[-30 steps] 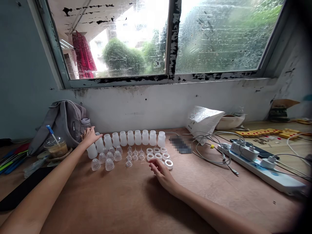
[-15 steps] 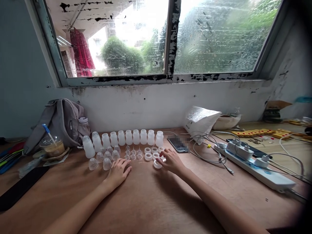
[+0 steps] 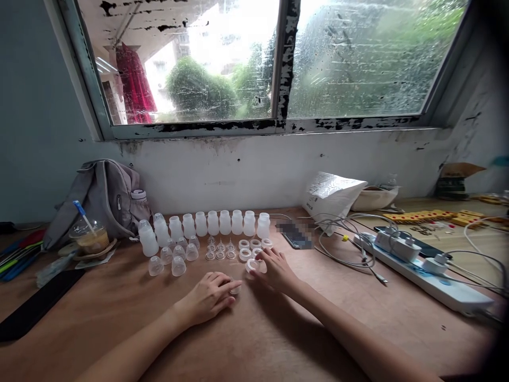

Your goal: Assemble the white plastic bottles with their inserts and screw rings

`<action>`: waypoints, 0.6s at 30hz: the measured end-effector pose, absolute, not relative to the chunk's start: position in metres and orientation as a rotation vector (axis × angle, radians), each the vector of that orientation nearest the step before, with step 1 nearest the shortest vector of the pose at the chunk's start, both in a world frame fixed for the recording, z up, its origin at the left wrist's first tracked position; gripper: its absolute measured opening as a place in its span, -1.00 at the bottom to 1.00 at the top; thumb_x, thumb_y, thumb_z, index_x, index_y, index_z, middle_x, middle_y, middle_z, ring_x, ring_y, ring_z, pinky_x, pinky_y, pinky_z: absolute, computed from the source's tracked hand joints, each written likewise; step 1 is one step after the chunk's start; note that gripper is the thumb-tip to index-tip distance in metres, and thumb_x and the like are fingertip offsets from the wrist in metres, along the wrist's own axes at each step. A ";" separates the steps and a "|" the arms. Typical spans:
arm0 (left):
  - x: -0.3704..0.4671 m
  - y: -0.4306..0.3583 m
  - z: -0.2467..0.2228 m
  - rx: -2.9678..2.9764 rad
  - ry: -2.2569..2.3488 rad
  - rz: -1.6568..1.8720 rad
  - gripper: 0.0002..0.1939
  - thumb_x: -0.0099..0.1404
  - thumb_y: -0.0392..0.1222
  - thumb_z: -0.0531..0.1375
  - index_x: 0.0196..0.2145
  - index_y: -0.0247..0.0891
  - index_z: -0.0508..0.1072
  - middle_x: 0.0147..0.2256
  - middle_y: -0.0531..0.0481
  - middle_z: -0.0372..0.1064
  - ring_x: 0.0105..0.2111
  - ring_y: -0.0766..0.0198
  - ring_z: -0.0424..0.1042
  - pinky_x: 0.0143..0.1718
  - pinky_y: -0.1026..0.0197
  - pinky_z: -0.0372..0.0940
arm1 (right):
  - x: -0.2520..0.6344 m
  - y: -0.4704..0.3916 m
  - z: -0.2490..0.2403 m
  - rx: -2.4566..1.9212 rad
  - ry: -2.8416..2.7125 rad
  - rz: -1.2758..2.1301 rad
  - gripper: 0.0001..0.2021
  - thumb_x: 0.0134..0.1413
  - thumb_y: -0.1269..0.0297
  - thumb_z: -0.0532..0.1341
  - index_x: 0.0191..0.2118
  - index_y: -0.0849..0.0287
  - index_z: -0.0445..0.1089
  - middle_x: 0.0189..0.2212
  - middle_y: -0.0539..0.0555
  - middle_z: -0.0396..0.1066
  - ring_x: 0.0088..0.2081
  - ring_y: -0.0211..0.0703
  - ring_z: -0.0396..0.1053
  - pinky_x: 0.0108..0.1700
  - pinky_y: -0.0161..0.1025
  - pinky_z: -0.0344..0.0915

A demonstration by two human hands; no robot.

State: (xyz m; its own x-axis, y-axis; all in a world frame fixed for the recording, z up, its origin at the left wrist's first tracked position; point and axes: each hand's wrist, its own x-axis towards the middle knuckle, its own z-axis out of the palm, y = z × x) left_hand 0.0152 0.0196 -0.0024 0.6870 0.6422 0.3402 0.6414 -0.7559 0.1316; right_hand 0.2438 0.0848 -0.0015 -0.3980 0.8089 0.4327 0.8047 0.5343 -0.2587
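Observation:
My left hand [image 3: 210, 298] is closed over the table, thumb and fingers around a small clear bottle nipple [image 3: 235, 289], mostly hidden by the fingers. To its right, my right hand [image 3: 278, 269] has its fingers on a white bottle collar ring [image 3: 252, 265] at the front of a group of similar rings [image 3: 244, 255]. Several clear nipples [image 3: 220, 254] stand in rows left of the rings. Clear dome caps [image 3: 178, 266] sit farther left. Behind them runs a row of frosted baby bottles [image 3: 225, 223]; the leftmost bottles [image 3: 148, 239] wear caps.
A phone [image 3: 295, 234] lies right of the bottles, beside tangled cables and a white power strip [image 3: 421, 270]. At the left are an iced drink cup [image 3: 90, 239], a grey backpack [image 3: 105, 199] and a black flat case [image 3: 42, 305]. A white pouch [image 3: 334, 199] stands by the wall.
My left hand has moved right and nearer to me, away from the nipple rows, with a nipple in its fingers. My right hand has drawn a ring slightly left.

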 end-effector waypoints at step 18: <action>0.016 0.027 -0.012 2.625 1.274 1.006 -0.80 0.25 -0.21 -0.01 -0.21 -0.21 0.34 -0.28 -0.05 0.37 -0.24 0.22 0.32 -0.19 0.15 0.24 | 0.213 0.056 -0.017 -0.869 -2.407 0.458 -0.70 -0.15 0.26 0.22 -0.20 0.16 0.33 -0.30 0.11 0.36 -0.22 -0.05 0.26 -0.19 -0.16 0.21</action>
